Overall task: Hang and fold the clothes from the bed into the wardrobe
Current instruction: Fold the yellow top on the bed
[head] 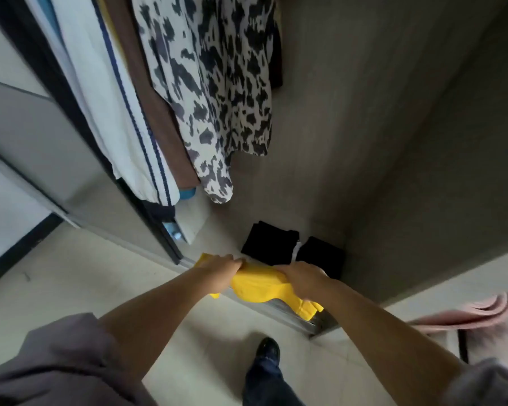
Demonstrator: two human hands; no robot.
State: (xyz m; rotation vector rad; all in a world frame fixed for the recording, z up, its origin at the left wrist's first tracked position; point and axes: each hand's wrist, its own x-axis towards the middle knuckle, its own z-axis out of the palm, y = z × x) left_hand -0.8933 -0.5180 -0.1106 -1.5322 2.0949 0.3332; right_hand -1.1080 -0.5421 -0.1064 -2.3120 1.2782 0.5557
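A folded yellow garment (257,284) hangs low over the wardrobe's bottom sill. My left hand (222,266) grips its left end and my right hand (301,278) grips its right part, fingers curled into the cloth. Just beyond, on the wardrobe floor (279,206), lie two folded black garments (269,243) side by side. Above them hang a black-and-white spotted garment (214,92), a brown one (156,112) and a white one with blue stripes (115,112).
The sliding door's dark frame (79,124) stands at the left, its metal track (279,310) runs along the sill. The wardrobe's side wall (440,171) closes the right. A pink blanket on the bed (478,313) shows at the lower right. My shoe (267,348) stands on the pale floor.
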